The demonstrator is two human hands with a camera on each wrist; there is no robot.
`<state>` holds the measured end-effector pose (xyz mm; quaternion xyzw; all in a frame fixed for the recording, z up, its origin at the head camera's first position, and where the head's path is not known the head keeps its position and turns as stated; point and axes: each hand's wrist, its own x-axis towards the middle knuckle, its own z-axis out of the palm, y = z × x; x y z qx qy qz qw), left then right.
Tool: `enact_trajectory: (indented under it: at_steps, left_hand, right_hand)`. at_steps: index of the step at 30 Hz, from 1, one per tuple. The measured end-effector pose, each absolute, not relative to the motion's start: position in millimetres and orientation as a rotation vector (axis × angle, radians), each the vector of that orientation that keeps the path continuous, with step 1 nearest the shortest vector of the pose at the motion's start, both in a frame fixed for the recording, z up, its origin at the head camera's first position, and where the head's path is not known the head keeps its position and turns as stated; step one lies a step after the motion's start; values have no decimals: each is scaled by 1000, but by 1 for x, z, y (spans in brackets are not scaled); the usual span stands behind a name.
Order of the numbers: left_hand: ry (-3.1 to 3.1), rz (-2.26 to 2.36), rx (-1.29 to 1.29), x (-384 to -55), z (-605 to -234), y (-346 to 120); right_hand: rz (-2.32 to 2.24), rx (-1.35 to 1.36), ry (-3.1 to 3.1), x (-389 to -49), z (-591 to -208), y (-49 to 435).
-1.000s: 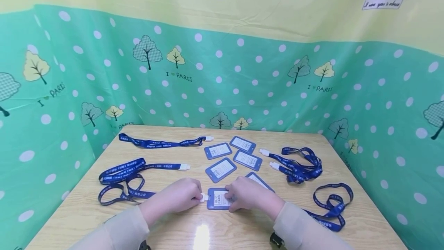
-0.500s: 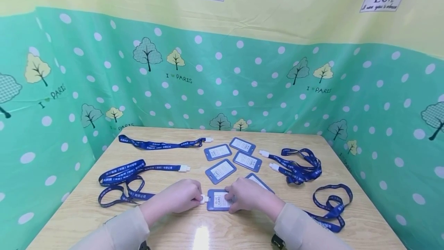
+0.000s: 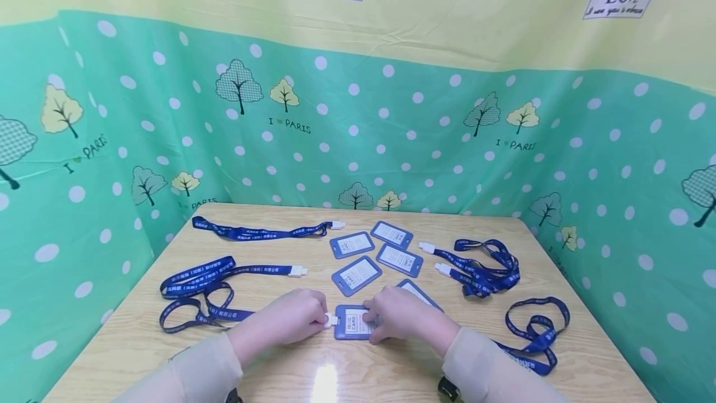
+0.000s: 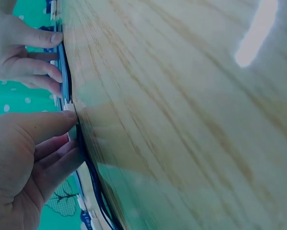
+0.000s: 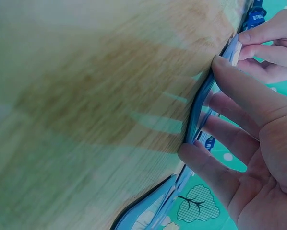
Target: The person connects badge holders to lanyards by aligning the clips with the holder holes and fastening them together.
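My left hand (image 3: 295, 316) pinches the white plastic clip (image 3: 334, 320) of a blue lanyard between thumb and fingers. In the left wrist view its strap (image 4: 91, 172) trails away along the tabletop. The clip meets the slotted end of a blue ID card holder (image 3: 351, 323), which lies flat on the table; whether it is hooked through the slot cannot be made out. My right hand (image 3: 398, 317) grips that holder across its right part, thumb at the near edge. In the right wrist view the holder (image 5: 199, 108) shows edge-on between thumb and fingers.
Several more card holders (image 3: 356, 275) lie just beyond the hands, one partly behind the right hand. Coiled blue lanyards with white clips lie left (image 3: 196, 278) and right (image 3: 492, 272), and another lanyard (image 3: 263, 233) at the back. A patterned curtain (image 3: 347, 129) surrounds the wooden table (image 3: 391, 378).
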<state>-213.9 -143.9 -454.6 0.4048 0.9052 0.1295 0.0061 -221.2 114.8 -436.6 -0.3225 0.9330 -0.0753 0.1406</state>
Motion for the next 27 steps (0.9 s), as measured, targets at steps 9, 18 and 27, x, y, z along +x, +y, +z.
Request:
enact_trajectory:
  at_steps: [9, 18, 27]
  left_hand:
    - [2842, 375, 1276, -213, -454, -144]
    - [2842, 345, 1286, -214, -454, -143]
    - [2848, 329, 1313, -212, -451, -142]
  right_hand:
    - [-223, -944, 2696, -222, -437, 114]
    - [-229, -936, 2698, -222, -437, 113]
    - [-231, -946, 2698, -221, -435, 114]
